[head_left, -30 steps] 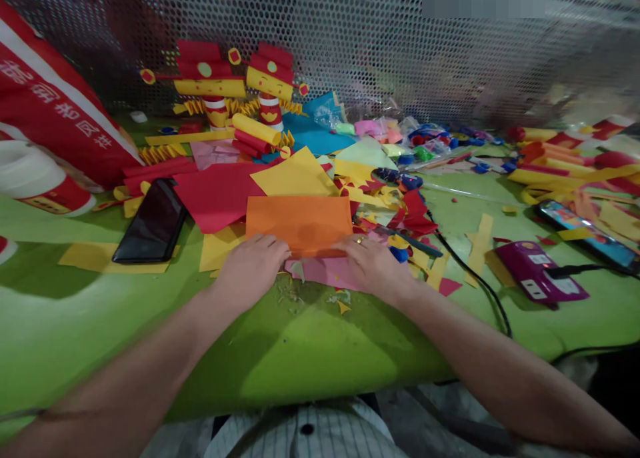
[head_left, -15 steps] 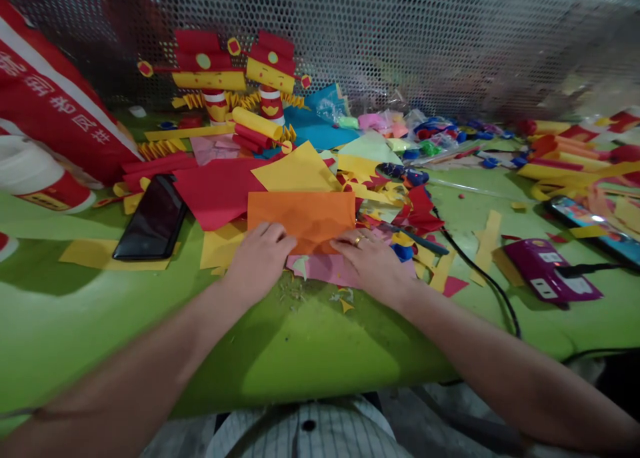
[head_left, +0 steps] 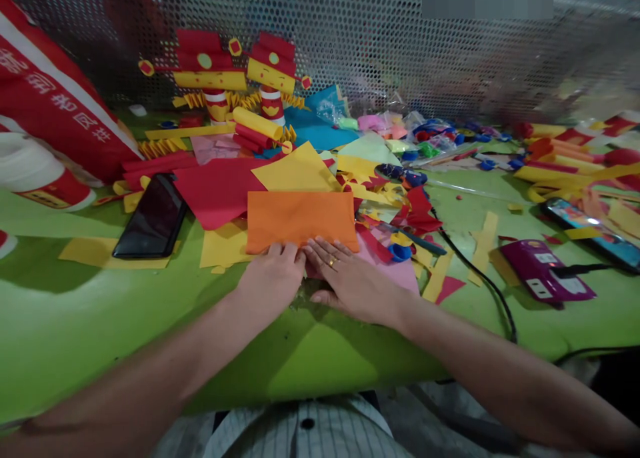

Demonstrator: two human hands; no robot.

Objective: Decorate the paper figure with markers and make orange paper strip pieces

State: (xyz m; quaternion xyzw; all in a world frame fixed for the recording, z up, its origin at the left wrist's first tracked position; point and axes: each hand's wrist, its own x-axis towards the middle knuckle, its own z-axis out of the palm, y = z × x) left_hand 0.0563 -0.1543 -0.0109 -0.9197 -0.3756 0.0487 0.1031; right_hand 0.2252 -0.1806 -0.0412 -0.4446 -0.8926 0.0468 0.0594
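Note:
An orange paper lies in front of me with a straight edge facing me. My left hand rests at that near edge, its fingers bent and close together on the paper. Beside it my right hand, with a ring on one finger, lies flat with its fingertips on the same edge and its thumb apart. The two hands meet near the middle. A pink paper shows to the right, partly under my right hand. Behind the orange sheet are a yellow paper and a red paper.
A black phone and a paper cup stand left. Two paper figures are at the back by the mesh. Scraps, a black cable, a purple power block and another phone lie right.
My right hand has moved left and flattened along the near edge, beside my left hand. My left hand has shifted slightly right and nearer me. More of the orange paper shows.

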